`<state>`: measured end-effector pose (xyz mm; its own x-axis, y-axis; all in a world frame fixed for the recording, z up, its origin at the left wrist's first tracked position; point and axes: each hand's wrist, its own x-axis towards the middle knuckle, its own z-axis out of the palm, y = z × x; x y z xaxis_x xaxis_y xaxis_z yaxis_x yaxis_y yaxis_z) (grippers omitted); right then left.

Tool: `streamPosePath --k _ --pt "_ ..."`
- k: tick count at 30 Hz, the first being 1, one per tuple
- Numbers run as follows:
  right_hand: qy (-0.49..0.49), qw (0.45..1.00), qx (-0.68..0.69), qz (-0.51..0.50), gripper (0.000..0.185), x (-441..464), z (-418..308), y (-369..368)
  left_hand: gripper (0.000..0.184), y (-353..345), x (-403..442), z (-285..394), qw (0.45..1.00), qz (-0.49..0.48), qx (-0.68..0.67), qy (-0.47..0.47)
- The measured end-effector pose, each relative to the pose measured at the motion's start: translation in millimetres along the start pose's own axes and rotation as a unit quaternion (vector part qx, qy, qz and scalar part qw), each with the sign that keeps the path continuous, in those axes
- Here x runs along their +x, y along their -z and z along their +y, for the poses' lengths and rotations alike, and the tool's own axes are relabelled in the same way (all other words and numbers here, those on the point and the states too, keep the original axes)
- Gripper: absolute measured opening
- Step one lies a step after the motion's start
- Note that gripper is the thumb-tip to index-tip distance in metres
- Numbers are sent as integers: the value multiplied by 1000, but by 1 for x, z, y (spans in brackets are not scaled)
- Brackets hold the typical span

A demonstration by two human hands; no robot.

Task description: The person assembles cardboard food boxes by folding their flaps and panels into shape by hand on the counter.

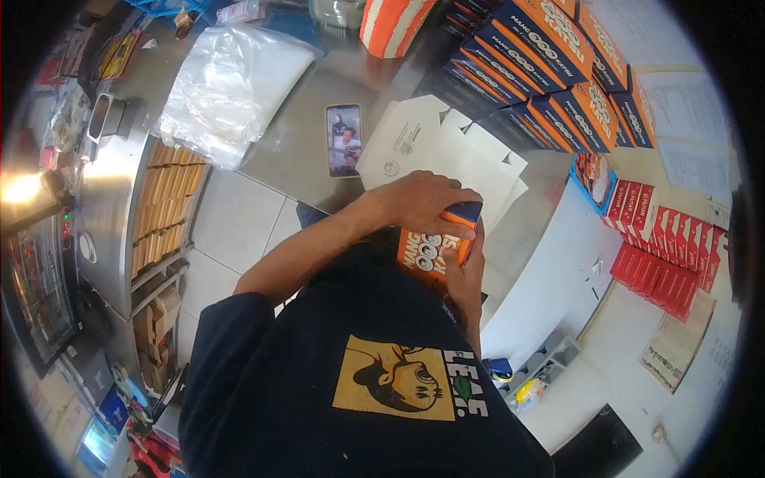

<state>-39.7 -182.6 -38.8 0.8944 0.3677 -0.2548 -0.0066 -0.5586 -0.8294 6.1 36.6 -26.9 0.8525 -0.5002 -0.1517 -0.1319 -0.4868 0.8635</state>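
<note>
Close to my chest, at the table edge, is an orange and navy cardboard food box (426, 253) with "KATSU" lettering. My left hand (422, 201) bends over its top end, fingers closed on the navy edge. From the other side my right hand (466, 275) grips it, thumb across the printed face. Just beyond the hands, flat unfolded carton blanks (410, 147) lie white side up on the metal table (311, 84). The box's underside is hidden.
A phone (344, 140) playing a video lies left of the blanks. Clear plastic bags (235, 88) spread over the table's left part. Stacked orange and navy boxes (526, 68) rise at the back right. Red boxes (661, 255) stand farther right. A striped container (394, 28) is behind.
</note>
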Motion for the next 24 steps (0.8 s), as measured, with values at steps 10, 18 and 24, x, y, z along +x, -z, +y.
streamPosePath --k 10,18,24 --pt "-4 987 163 -4 67 -7 6 6 76 -15 -8 26 981 150 118 29" --pt "-32 996 -53 -64 56 -10 2 24 65 -31 -11 32 955 239 117 134" --pt "-43 987 -103 -117 55 -37 39 22 67 -32 -16 24 964 217 83 126"
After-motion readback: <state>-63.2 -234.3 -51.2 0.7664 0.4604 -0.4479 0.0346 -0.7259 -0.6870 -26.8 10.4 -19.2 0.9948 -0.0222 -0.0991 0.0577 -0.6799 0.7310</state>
